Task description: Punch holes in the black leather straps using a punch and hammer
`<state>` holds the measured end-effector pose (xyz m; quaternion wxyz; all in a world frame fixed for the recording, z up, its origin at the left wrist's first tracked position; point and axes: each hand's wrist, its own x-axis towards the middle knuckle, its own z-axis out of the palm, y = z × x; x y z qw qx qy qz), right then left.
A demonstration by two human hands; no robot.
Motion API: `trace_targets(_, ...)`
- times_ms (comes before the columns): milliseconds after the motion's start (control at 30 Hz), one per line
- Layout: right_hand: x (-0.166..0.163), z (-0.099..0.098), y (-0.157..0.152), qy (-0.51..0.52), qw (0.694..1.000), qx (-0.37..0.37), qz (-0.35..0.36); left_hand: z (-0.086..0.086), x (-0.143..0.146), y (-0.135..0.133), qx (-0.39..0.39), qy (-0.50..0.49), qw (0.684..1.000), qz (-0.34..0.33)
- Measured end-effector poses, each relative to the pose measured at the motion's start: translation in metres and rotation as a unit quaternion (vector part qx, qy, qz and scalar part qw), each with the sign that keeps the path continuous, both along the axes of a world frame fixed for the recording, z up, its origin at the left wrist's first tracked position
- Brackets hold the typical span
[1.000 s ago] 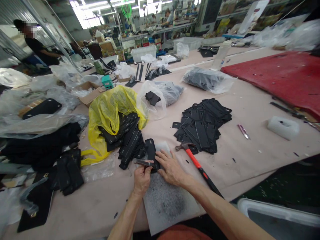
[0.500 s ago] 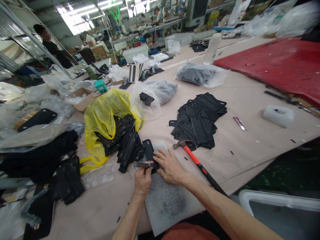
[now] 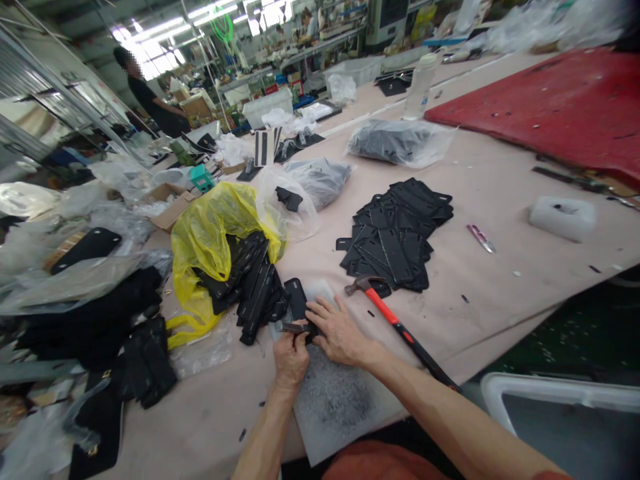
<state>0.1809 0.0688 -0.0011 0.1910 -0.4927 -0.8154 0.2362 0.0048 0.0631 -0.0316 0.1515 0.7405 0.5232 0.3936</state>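
Note:
My left hand [image 3: 291, 359] is closed around a dark metal punch [image 3: 293, 327], held sideways over one end of a flat black strip with a slot [image 3: 296, 298]. On the right edge of that strip lies my right hand [image 3: 340, 331], fingers spread and flat. Part of the strip is hidden under the fingers. Both hands are above a scuffed whitish board [image 3: 333, 400] with a dark worn patch. A claw hammer [image 3: 387, 312] with a red and black handle rests just right of my right hand.
Black strips are heaped in a pile [image 3: 393, 240] and spill from a yellow plastic bag [image 3: 213, 227]. Snips [image 3: 481, 239] and a whitish roll [image 3: 564, 218] lie to the right. A white bin [image 3: 560, 399] stands below the table edge. A person [image 3: 155, 103] is at the far left.
The punch has turned slightly in my left hand and shifted a little to the right. My right hand stays on the strip. The person in the background has moved to the right.

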Motion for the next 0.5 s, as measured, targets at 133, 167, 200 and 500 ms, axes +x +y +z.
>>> trace_targets(133,0.011,0.010,-0.008,-0.005,0.999,0.012,-0.049,-0.003,0.002,-0.001,0.013,0.032,0.999,0.001)
trace_targets(167,0.018,0.012,-0.012,-0.014,0.996,0.021,-0.090,-0.004,0.003,-0.001,0.013,0.040,0.999,0.002)
trace_targets(200,0.028,0.013,-0.017,-0.029,0.989,0.029,-0.139,-0.005,0.003,-0.002,0.013,0.046,0.999,0.003)
trace_targets(500,0.117,-0.008,-0.059,0.088,0.904,-0.255,-0.331,-0.005,0.003,-0.006,-0.015,0.047,0.999,0.006)
